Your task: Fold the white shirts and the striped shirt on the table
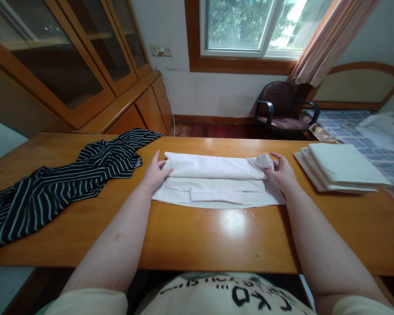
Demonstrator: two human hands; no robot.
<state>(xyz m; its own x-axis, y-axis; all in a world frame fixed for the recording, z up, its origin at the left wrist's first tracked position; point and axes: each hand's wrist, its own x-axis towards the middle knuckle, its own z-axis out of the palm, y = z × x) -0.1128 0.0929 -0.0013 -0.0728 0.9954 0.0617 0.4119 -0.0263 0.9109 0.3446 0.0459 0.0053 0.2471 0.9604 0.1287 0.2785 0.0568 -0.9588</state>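
Observation:
A white garment (pixel 213 168), partly folded, lies on the wooden table (pixel 197 245) in front of me. Its far part is doubled over toward me in a wide band, and a flat collar-like strip shows below it. My left hand (pixel 156 172) pinches the left end of the band between thumb and fingers. At the other end, my right hand (pixel 280 172) grips the right corner, which is bunched and slightly raised. Some fingertips of both hands are hidden behind the cloth.
A black-and-white striped garment (pixel 95 168) lies crumpled on the left of the table. On the right sits a stack of folded white cloth (pixel 344 164). Beyond the table are an office chair (pixel 277 105), a glass-door cabinet (pixel 85 52) and a bed (pixel 351 122).

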